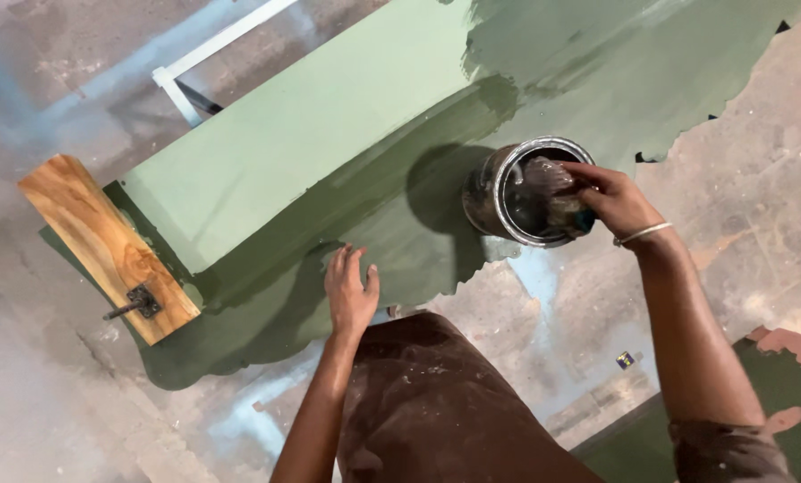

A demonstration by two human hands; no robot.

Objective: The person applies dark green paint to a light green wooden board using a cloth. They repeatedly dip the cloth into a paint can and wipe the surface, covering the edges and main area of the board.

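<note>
Right of centre, our right hand grips a brush inside the can — loading paint, we judge; left hand lies open on the green floor — next, a drip-free lift.

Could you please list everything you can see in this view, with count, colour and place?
Paint can: one, metal, dark inside, on the green patch at centre right.
Cloth or sponge: one, grey and paint-soaked, at the can's mouth.
Board: one, pale green, lying diagonally from centre to top.
Wooden plank: one, brown, at left, with a black metal fitting.
White frame: one, upper left.
Floor: grey concrete, smeared dark green.
Bracelet: one, silver, right wrist.
Left hand: flat on the painted floor.
Right hand: grip on the cloth at the can.
</note>
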